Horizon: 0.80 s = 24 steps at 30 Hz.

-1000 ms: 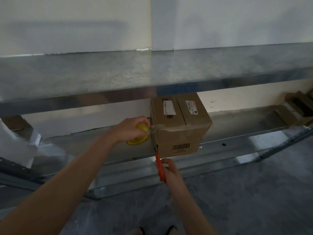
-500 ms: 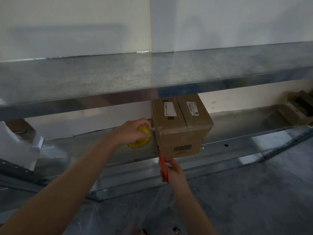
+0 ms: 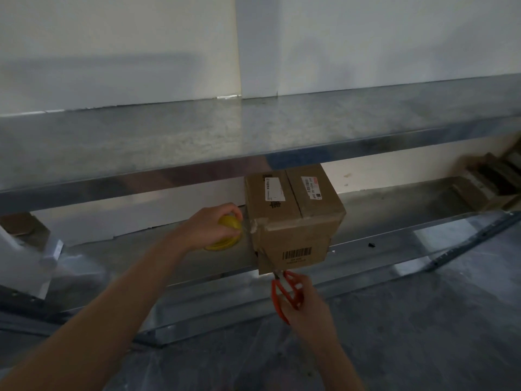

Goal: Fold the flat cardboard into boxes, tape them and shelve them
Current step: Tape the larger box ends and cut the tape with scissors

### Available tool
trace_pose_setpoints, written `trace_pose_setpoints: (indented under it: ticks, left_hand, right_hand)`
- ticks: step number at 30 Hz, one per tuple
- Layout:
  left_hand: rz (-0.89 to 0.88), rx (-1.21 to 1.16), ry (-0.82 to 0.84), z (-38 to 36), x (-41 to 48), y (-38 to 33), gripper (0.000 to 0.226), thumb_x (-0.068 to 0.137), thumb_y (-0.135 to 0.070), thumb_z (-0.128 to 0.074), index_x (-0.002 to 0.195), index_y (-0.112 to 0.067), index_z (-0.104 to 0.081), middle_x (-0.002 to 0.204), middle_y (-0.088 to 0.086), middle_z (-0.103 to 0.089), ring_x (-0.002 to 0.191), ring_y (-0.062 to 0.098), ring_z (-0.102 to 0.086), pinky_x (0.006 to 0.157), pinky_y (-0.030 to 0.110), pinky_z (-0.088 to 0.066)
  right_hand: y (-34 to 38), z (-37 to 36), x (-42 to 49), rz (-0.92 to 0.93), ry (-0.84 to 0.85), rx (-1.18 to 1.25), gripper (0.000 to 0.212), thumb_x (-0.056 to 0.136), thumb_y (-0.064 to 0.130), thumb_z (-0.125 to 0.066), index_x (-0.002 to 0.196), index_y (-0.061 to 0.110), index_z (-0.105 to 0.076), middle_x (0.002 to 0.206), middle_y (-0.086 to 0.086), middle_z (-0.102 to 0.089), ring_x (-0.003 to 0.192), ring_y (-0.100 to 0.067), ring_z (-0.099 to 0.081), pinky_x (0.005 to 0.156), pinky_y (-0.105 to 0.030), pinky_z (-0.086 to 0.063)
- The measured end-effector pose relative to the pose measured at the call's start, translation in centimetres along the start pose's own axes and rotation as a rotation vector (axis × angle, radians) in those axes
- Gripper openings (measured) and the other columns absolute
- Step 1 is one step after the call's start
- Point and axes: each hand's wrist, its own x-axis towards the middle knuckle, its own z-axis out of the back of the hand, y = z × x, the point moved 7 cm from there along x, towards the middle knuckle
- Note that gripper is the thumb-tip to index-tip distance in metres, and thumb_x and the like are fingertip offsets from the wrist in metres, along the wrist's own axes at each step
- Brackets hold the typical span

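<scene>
Galvanised steel shelving point(image 3: 169, 136) runs along a pale wall point(image 3: 112, 38). On its lower shelf point(image 3: 394, 210), the left hand point(image 3: 205, 224) curls over a yellow roll of tape point(image 3: 225, 241), held just beside the left side of a closed brown cardboard box point(image 3: 296, 221). The box's long axis runs near to far, with its barcoded end facing near. Below its near edge the right hand point(image 3: 307, 303) grips orange-handled scissors point(image 3: 284, 294), fingers through the loops and blades pointing up at the box.

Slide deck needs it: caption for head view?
Left hand holds yellow tape roll beside cardboard box on lower shelf; right hand holds orange scissors at its edge.
</scene>
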Motion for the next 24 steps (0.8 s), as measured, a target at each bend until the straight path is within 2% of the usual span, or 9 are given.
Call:
trace_pose_setpoints:
  ticks: [2, 4, 8, 12, 16, 21, 24]
  left_hand:
    - [-0.01, 0.006, -0.005, 0.0, 0.1, 0.1, 0.025, 0.085, -0.035, -0.067, 0.101, -0.049, -0.055, 0.101, -0.022, -0.053, 0.088, 0.004, -0.053, 0.065, 0.024, -0.042]
    - [-0.02, 0.005, -0.016, -0.3, 0.2, 0.2, 0.026, 0.086, -0.034, -0.067, 0.101, -0.051, -0.054, 0.103, -0.017, -0.055, 0.088, 0.005, -0.054, 0.065, 0.025, -0.044]
    - [-0.012, -0.008, -0.072, -0.7, 0.3, 0.2, 0.03, 0.086, -0.03, -0.069, 0.099, -0.053, -0.054, 0.103, -0.017, -0.056, 0.088, 0.003, -0.054, 0.065, 0.025, -0.045]
    - [0.015, -0.051, -0.146, -1.3, 0.0, 0.2, 0.032, 0.085, -0.025, -0.071, 0.101, -0.048, -0.056, 0.104, -0.021, -0.056, 0.088, -0.002, -0.053, 0.064, 0.019, -0.041]
    - [0.066, -0.09, -0.205, -1.9, -0.4, 0.3, 0.033, 0.084, -0.02, -0.073, 0.104, -0.042, -0.058, 0.106, -0.02, -0.056, 0.092, -0.002, -0.053, 0.066, 0.016, -0.041]
    - [0.153, -0.095, -0.217, -2.9, -0.8, 1.1, 0.034, 0.085, -0.023, -0.071, 0.103, -0.048, -0.056, 0.109, -0.015, -0.056, 0.096, 0.006, -0.054, 0.069, 0.022, -0.043]
    - [0.201, -0.09, -0.246, -3.2, -1.0, 1.4, 0.033, 0.084, -0.026, -0.072, 0.102, -0.05, -0.057, 0.109, -0.011, -0.058, 0.094, 0.011, -0.056, 0.072, 0.029, -0.048]
  right_hand:
    - [-1.9, 2.8, -0.6, 0.009, -0.1, -0.157, 0.049, 0.072, 0.069, -0.059, 0.115, 0.052, -0.046, 0.102, 0.022, -0.064, 0.091, -0.004, -0.064, 0.086, -0.035, -0.053]
    - [-4.0, 6.5, -1.0, 0.0, -0.214, -0.249, 0.045, 0.075, 0.067, -0.063, 0.115, 0.051, -0.049, 0.099, 0.021, -0.062, 0.09, -0.005, -0.062, 0.086, -0.038, -0.052]
    - [-7.4, 13.7, 1.5, -0.042, -0.399, -0.301, 0.04, 0.079, 0.064, -0.063, 0.113, 0.046, -0.052, 0.095, 0.017, -0.06, 0.09, -0.014, -0.061, 0.086, -0.045, -0.051]
    - [-9.6, 17.2, 8.7, -0.11, -0.347, -0.211, 0.045, 0.083, 0.066, -0.058, 0.117, 0.036, -0.055, 0.105, 0.004, -0.066, 0.099, -0.023, -0.064, 0.092, -0.048, -0.049]
    - [-9.5, 17.3, 16.2, -0.089, -0.317, -0.308, 0.053, 0.084, 0.066, -0.054, 0.12, 0.028, -0.056, 0.111, -0.003, -0.066, 0.102, -0.027, -0.062, 0.092, -0.047, -0.05]
    - [-9.1, 16.3, 22.4, -0.07, -0.315, -0.406, 0.058, 0.086, 0.061, -0.056, 0.126, 0.019, -0.051, 0.116, -0.005, -0.064, 0.106, -0.027, -0.061, 0.093, -0.05, -0.051]
    - [-9.5, 15.2, 24.7, -0.047, -0.227, -0.439, 0.05, 0.086, 0.055, -0.058, 0.12, 0.018, -0.055, 0.114, -0.006, -0.064, 0.104, -0.028, -0.061, 0.09, -0.048, -0.053]
